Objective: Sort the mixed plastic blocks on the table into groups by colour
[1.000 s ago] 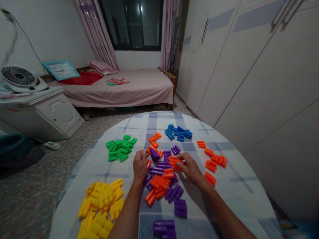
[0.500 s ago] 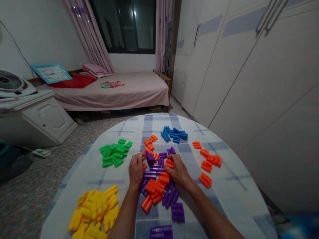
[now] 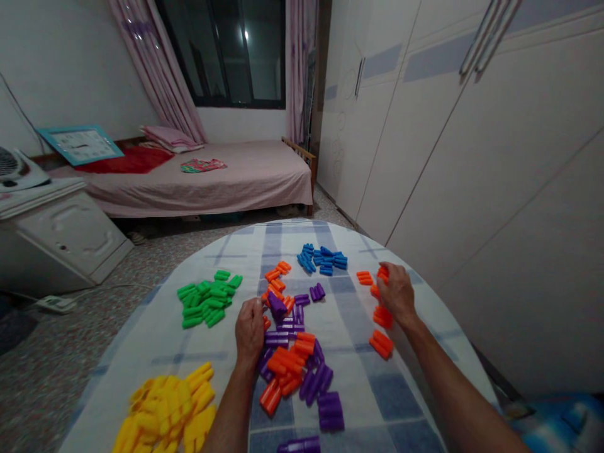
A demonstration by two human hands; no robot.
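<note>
A round table with a checked cloth (image 3: 358,384) carries heaps of plastic blocks. My left hand (image 3: 250,330) rests, fingers curled, on the left edge of a mixed orange and purple heap (image 3: 292,355) in the middle. My right hand (image 3: 397,294) lies over the orange pile (image 3: 381,343) at the right, with an orange block (image 3: 383,272) at its fingertips. Whether the fingers grip that block is hidden. Green blocks (image 3: 205,297) lie to the left, blue blocks (image 3: 321,258) at the far side, yellow blocks (image 3: 165,409) at the near left.
White wardrobe doors (image 3: 472,157) stand close along the right of the table. A bed (image 3: 198,176) lies beyond it under a dark window. At the left stands a white cabinet (image 3: 56,233) with a fan on top, and a power strip (image 3: 54,304) lies on the floor.
My right hand has left the middle heap with an orange block and moved right to the orange pile. My left hand has stayed put. The view has turned slightly right.
</note>
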